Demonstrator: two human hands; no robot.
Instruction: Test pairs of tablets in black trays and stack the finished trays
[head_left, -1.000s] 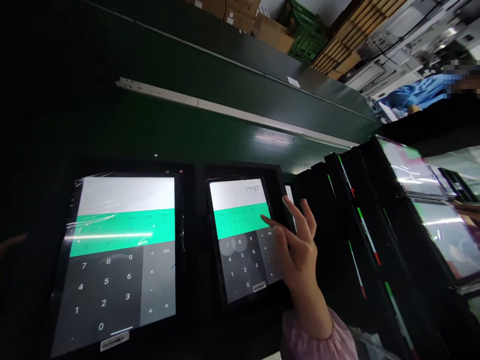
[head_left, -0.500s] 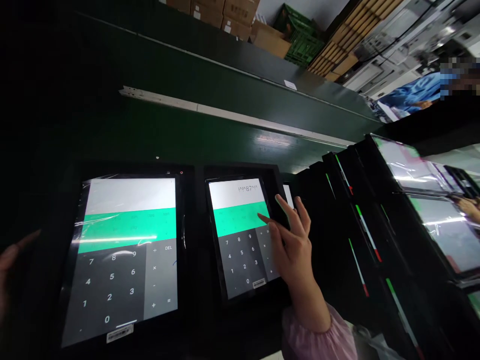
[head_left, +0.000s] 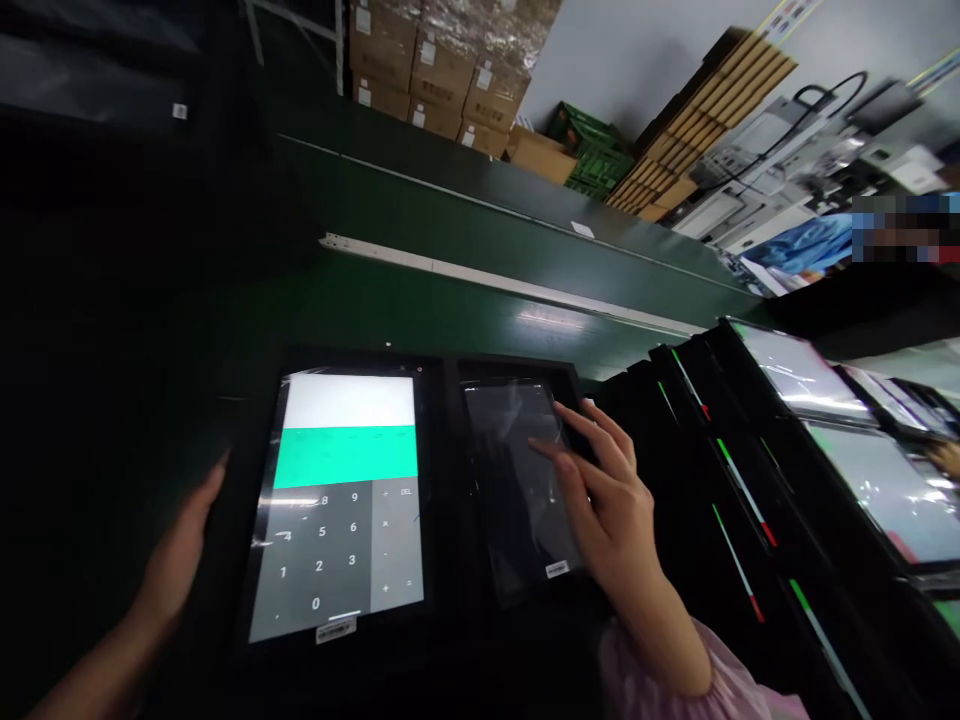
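Head view: the right hand [head_left: 619,520] is spreading its ungrasping fingers [head_left: 559,445] over the dark-screened tablet [head_left: 506,500], while the open left hand [head_left: 176,560] is lying beside the calculator tablet [head_left: 345,455]; a stray fingertip could be triggering mistaken input.

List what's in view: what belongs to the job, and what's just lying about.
Job:
right hand, on the dark tablet
left hand, beside the calculator tablet

Lying about:
racked screens
cartons
green crates
stacked boards
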